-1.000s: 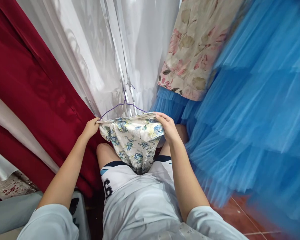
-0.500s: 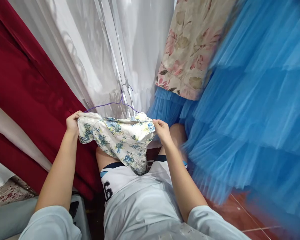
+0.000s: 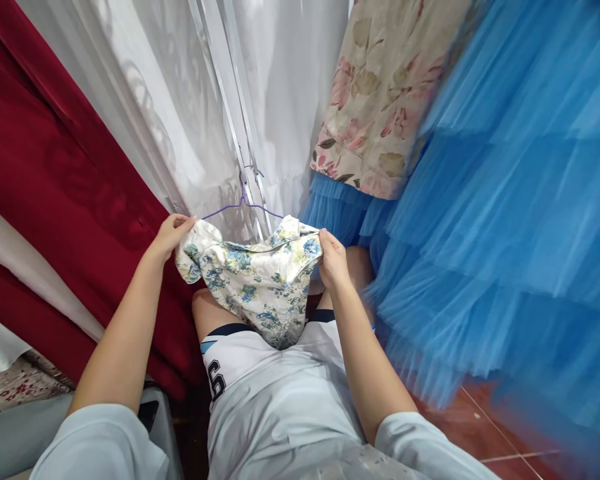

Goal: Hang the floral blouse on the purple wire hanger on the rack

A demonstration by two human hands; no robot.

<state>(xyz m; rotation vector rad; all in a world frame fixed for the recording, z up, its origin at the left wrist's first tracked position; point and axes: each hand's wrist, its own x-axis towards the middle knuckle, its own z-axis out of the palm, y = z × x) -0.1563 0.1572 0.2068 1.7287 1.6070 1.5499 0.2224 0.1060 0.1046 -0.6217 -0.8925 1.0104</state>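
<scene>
A white floral blouse with blue and yellow flowers hangs in front of my knees, its lower part drooping toward my lap. Through its shoulders runs a thin purple hanger, whose arms vanish under the cloth. My left hand pinches the sleeve or shoulder at the left end. At the opposite end, my right hand grips the other shoulder edge with thumb and fingers. Between the two hands the neckline sags.
Dark red cloth hangs on the left and white fabric ahead, beside thin metal poles. A floral garment and layered blue tulle hang at the right. A grey plastic object stands low left; red floor tiles show.
My left hand has shifted right and slightly up, bringing the left end of the blouse inward. My right hand has moved a little right and up. The neckline sags more.
</scene>
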